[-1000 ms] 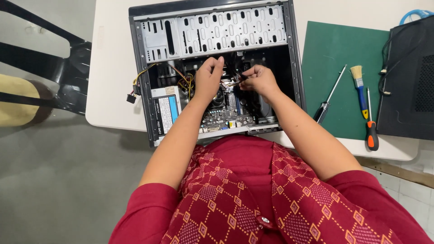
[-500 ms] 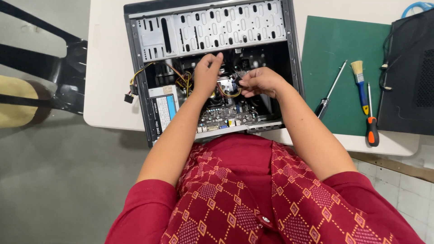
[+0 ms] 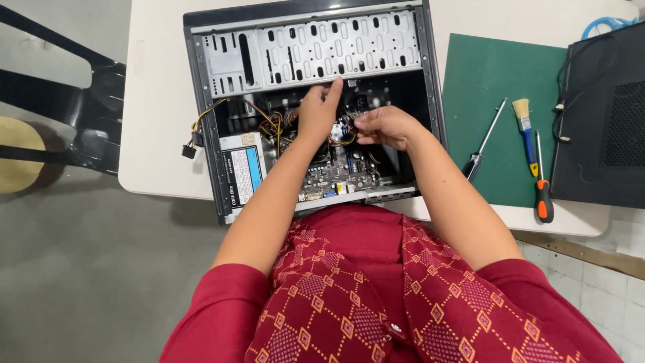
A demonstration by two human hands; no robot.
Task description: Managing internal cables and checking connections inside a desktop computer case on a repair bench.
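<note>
An open desktop computer case (image 3: 201,101) lies on its side on a white table (image 3: 154,114). Inside it are a motherboard (image 3: 332,178), a power supply (image 3: 243,171) at the left and a bundle of yellow and red cables (image 3: 272,124). My left hand (image 3: 319,111) reaches into the middle of the case, fingers pointing up over the cables. My right hand (image 3: 383,126) is beside it, fingers curled and pinching a small part over the board. What exactly it pinches is hidden by the fingers.
A green cutting mat (image 3: 500,87) lies right of the case with a black-handled screwdriver (image 3: 482,144), a blue brush (image 3: 525,131) and an orange-handled screwdriver (image 3: 543,188). A black side panel (image 3: 605,121) is at far right. A black chair (image 3: 74,121) stands at left.
Both hands have shifted slightly inside the case; my left hand's fingers have straightened upward and my right hand has moved closer to it. The view has shifted a little.
</note>
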